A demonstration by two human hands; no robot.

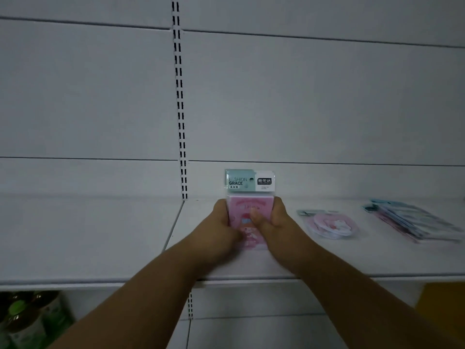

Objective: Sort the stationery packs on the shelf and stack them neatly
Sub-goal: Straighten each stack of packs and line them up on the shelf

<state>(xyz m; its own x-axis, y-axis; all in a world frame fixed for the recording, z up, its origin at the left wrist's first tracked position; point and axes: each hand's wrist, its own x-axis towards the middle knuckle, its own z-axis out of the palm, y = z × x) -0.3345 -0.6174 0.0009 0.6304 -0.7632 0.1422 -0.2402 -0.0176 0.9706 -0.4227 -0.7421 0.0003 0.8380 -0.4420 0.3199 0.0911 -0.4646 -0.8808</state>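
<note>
— What have you got in your hands?

— You hold a stack of pink packs on the white shelf, just right of the slotted upright. Your left hand curls around its left edge and your right hand around its right edge, thumbs pressed on the front.

— Can you read the header card?

— Its mint part reads "FASHION GRACE", the first letter hidden by glare. The white part carries a black logo with three Chinese characters; the small print under it is too fine to read.

— What else lies on your shelf?

— To the right, apart from your hands, a round pink pack lies flat, and further right a fanned pile of flat packs, its writing blurred.
</note>
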